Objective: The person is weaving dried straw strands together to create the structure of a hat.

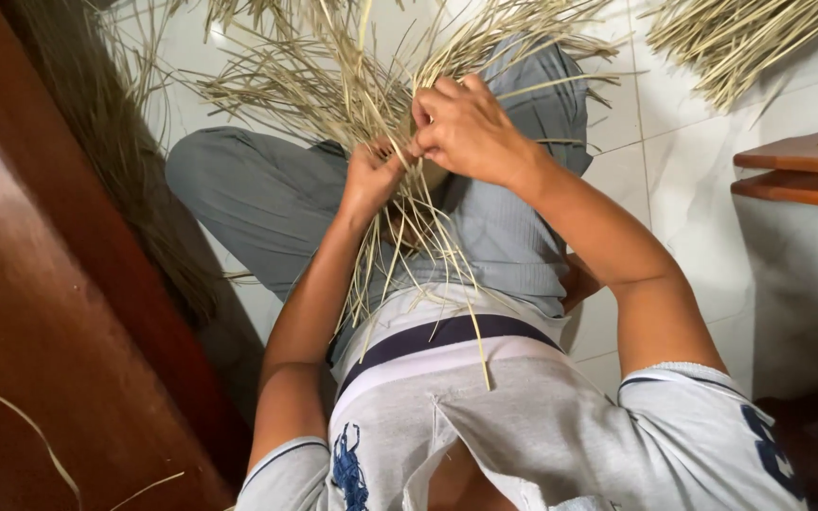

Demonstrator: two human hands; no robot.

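Nearest is the grey shirt with its dark band, then the crossed legs in grey trousers. Above the lap, the left hand has its grip pinched on a bunch of pale dry straw strands; the right hand is closed around the same strands, touching the left. Beyond, the strands fan over the white tiled floor, with another straw pile farther off.

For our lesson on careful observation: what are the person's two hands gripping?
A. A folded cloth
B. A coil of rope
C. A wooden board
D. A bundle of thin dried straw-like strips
D: the left hand and right hand close together on pale dried strips fanning outward over the lap.
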